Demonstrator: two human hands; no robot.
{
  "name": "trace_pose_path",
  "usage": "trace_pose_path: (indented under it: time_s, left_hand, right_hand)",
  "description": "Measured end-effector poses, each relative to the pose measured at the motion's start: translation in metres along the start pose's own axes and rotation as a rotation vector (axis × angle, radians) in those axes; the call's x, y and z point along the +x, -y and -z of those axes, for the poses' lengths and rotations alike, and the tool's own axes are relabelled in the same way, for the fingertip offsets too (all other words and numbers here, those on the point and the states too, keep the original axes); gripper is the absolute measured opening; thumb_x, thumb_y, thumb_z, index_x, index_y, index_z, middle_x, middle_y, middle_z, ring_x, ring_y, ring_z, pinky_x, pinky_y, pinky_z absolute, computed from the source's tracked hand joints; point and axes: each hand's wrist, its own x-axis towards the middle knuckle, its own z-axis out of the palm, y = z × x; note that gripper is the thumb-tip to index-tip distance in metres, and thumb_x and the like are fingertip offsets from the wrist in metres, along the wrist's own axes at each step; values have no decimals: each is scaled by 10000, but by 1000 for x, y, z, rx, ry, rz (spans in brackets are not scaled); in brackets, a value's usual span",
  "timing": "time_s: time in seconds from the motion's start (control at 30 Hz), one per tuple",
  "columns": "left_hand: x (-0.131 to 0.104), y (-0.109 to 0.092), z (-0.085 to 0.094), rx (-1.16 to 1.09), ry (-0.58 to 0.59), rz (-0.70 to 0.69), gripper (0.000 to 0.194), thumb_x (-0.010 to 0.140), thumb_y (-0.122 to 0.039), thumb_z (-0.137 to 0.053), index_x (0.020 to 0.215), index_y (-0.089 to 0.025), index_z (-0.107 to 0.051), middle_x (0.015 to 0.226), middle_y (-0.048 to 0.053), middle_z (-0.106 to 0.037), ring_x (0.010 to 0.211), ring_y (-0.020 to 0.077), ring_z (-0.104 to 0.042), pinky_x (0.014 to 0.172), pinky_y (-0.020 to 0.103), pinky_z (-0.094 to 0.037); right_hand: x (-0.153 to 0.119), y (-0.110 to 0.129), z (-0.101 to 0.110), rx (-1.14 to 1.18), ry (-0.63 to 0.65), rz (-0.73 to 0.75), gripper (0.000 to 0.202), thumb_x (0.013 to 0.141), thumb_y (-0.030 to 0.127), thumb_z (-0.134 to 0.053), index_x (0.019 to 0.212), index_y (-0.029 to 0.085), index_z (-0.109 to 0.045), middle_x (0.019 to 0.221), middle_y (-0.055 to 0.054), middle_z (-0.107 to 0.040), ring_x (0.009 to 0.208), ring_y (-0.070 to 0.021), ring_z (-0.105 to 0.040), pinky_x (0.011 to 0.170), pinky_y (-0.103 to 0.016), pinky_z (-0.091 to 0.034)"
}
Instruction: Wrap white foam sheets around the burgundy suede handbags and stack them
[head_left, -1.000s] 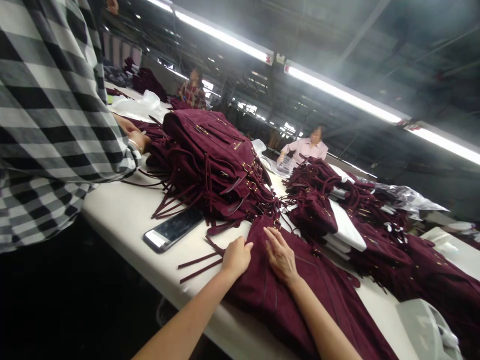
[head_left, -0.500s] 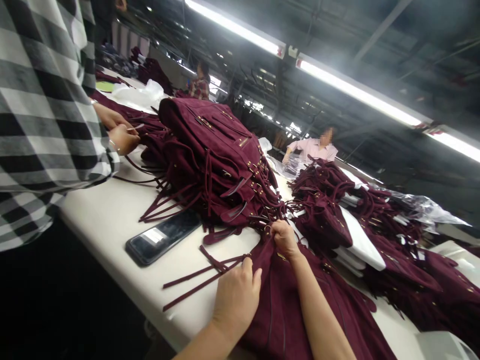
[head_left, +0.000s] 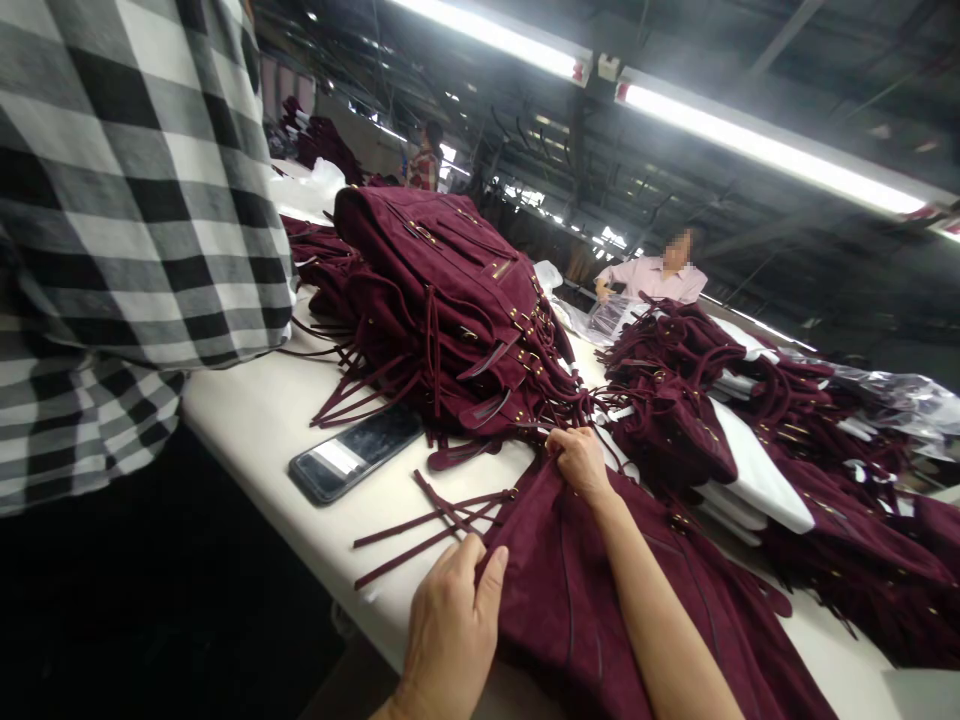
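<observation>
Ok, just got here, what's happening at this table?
The left hand grips the near edge of a maroon bag lying on the white table, while the right hand pinches it farther up. A phone lies to the left, beside a pile of similar bags. Someone in a checked shirt stands at the left; that person's hands are hidden.

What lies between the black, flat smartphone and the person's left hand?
Thin maroon straps lie there, stretched across the smooth white tabletop, as the head view shows.
</observation>
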Motion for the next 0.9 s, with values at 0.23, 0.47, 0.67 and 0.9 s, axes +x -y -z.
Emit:
trace_pose_path:
  time_s: [0.23, 0.47, 0.67, 0.9]
  left_hand:
    - [-2, 2, 6, -292, 179, 278, 182, 918, -396, -435, 935, -250, -542, 800, 30, -675, 793, 220, -669, 663, 293, -465]
    - [-4, 6, 0, -418, 205, 293, 181, 931, -343, -414, 894, -254, -568, 698, 0, -658, 692, 181, -663, 609, 249, -451]
    - [-15, 16, -9, -276, 78, 133, 185, 946, -296, -408, 953, -268, -591, 757, 9, -691, 733, 183, -688, 636, 252, -467]
    - [-17, 20, -11, -223, 68, 60, 219, 942, -258, -399, 975, -284, -614, 861, 0, -726, 781, 180, -700, 707, 255, -504]
  right_hand:
    - [0, -14, 12, 58, 101, -21, 330, 580, 10, -412, 527, 222, -659, 605, -4, -650, 686, -173, -555, 763, -268, -363]
    - [4, 12, -9, -280, 174, -19, 303, 712, 27, -503, 521, 211, -649, 555, -32, -627, 561, -162, -489, 703, -324, -295]
    - [2, 26, -34, -315, 27, 49, 298, 830, 47, -487, 624, 193, -645, 659, -50, -641, 700, -182, -504, 803, -341, -283]
    - [12, 29, -51, -309, -38, 107, 277, 883, 67, -483, 698, 178, -656, 741, -66, -647, 771, -199, -504, 801, -349, -294]
